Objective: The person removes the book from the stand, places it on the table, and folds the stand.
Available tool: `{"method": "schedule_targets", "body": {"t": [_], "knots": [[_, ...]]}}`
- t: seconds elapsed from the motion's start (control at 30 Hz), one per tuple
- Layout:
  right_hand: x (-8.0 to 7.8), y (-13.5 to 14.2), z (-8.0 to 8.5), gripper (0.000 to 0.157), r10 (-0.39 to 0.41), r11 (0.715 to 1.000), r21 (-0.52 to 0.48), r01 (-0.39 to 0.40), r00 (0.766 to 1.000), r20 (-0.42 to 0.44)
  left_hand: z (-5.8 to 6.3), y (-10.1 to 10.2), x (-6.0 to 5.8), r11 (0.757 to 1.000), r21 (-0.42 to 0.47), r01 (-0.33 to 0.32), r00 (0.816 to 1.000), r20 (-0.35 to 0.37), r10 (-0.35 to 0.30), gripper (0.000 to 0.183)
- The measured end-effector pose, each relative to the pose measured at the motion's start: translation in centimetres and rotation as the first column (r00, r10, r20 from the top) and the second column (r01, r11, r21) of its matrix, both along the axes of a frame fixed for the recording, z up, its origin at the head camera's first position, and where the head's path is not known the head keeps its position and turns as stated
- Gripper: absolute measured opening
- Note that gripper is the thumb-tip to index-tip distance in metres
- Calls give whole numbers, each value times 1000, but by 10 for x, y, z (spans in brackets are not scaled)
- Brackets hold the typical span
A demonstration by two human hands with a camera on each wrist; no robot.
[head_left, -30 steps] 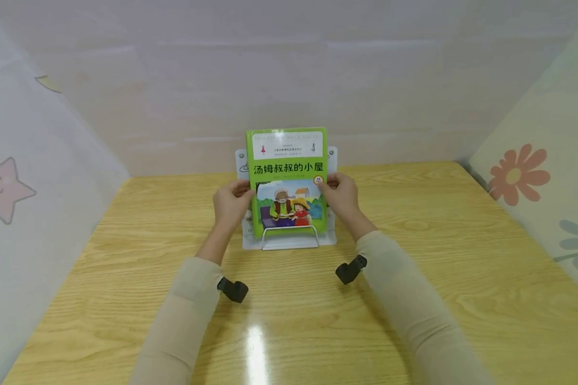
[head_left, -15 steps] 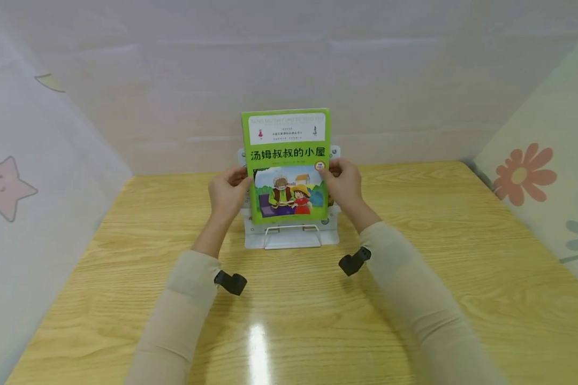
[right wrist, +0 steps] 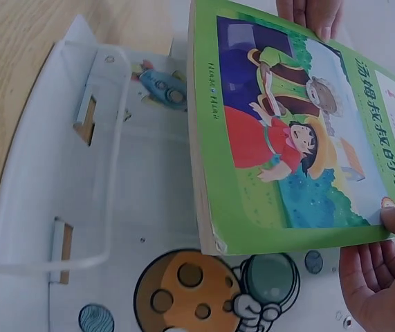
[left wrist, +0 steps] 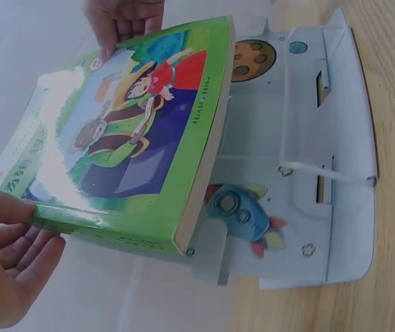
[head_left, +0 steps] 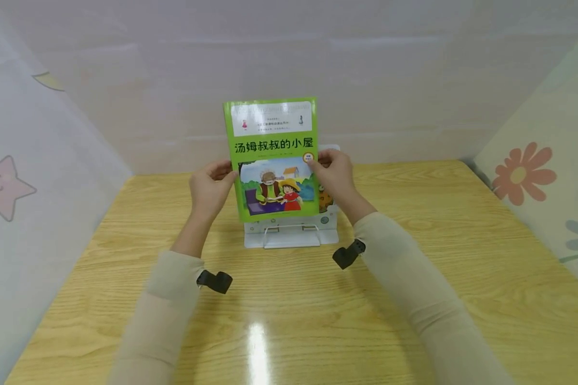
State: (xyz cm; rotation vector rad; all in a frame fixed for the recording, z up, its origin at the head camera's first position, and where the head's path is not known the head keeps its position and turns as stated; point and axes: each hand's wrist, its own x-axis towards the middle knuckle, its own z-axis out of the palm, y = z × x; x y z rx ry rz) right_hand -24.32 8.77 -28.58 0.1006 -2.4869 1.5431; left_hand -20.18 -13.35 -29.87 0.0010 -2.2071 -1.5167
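"The one book (head_left: 275, 160) has risen and shifted left this past second. Held how?"
"Two hands: left hand (head_left: 209, 188) pinching its left edge, right hand (head_left: 336, 175) its right, thumbs in front."
"Room?"
"Its lower edge is apart from the single stand's (head_left: 291, 237) lip; the table (head_left: 298, 299) stretches beyond towards both far corners."

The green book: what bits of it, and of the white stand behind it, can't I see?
- Back cover of the green book: faces away in all three views.
- Upper middle of the white stand: head view, hidden behind the book.
- Small print under the title: head view, too small to read.
- Part of the cover picture: left wrist view, washed out by glare.
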Motion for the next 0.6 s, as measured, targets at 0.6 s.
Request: {"method": "schedule_targets", "body": {"t": [0.6], "knots": [[3,-42,2,21,151,984,-117,-132,973,173,-1,-48,24,986,162,30,998,45,-38,27]]}}
